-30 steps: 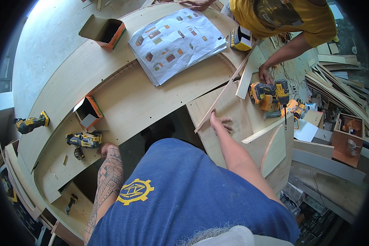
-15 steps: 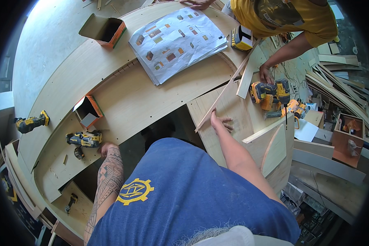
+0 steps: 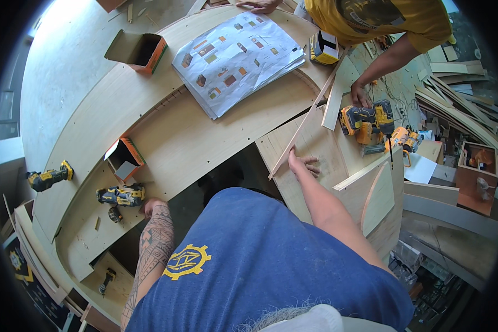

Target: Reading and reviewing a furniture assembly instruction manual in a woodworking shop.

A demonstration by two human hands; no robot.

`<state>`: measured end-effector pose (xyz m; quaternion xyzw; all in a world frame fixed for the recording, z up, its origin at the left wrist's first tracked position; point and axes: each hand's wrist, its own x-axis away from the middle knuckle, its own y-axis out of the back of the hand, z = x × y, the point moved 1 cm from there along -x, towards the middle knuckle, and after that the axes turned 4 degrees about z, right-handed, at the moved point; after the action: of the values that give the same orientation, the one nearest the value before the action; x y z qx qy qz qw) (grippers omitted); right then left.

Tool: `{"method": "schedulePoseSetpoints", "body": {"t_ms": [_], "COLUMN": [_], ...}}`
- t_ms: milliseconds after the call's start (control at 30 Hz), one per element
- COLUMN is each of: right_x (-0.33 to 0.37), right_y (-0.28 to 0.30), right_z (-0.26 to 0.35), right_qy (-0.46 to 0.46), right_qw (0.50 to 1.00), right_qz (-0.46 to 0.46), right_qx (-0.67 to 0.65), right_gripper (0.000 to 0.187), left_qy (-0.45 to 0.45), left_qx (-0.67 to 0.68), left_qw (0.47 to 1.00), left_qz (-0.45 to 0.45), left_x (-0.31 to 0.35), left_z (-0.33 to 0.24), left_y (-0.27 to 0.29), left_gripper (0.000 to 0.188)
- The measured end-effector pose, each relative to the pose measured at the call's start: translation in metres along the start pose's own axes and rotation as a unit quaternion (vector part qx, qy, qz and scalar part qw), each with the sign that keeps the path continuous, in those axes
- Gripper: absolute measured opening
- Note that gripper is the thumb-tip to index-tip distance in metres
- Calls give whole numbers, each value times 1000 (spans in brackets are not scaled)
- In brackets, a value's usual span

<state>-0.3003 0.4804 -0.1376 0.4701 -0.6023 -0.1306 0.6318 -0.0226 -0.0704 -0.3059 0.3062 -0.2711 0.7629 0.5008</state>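
My right hand [image 3: 304,164] rests on a plywood panel [image 3: 321,138], fingers spread. Its thumb side lies against a long thin wood strip [image 3: 300,130] that slants away toward the far right. At the near edge of the curved plywood structure [image 3: 196,145], my left hand [image 3: 150,207] touches the board, its fingers mostly hidden. Just beyond it lies a yellow and black power tool [image 3: 122,195], with a small black battery-like piece [image 3: 115,214] alongside. A co-worker's hand [image 3: 361,95] reaches down behind yellow and black cordless drills [image 3: 373,122] at the right.
Printed plan sheets [image 3: 238,61] cover the far middle. Open cardboard boxes [image 3: 141,51] stand at the left and a yellow box [image 3: 323,48] farther right. Another power tool [image 3: 51,176] lies far left. Between my arms the structure has a dark opening [image 3: 232,174]. Offcuts [image 3: 459,110] pile up right.
The whole view has shifted slightly, so things sit a little more to the right. Both my hands stay at the same places on the wood.
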Motion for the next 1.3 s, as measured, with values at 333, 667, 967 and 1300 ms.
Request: {"method": "schedulePoseSetpoints", "body": {"t_ms": [333,667,967,1300], "right_x": [9,4,20,22], "right_y": [2,-4,-32,-39], "right_z": [1,-2,-11,-7], "right_qy": [14,16,76,70], "right_qw": [999,999,951,953], "right_qz": [32,-30,-298,-291], "right_qx": [8,-18,-45,-38], "right_gripper": [136,135,120,121], "left_qy": [-8,-45,-3,19], "left_qx": [2,-60,64,22], "left_qw": [998,995,987,994], "left_qz": [-65,-60,-145,-105], "left_x": [-5,73,72,-8], "left_z": [30,20,23,20], "left_y": [-11,11,-1,-22], "left_gripper": [25,24,46,37]}}
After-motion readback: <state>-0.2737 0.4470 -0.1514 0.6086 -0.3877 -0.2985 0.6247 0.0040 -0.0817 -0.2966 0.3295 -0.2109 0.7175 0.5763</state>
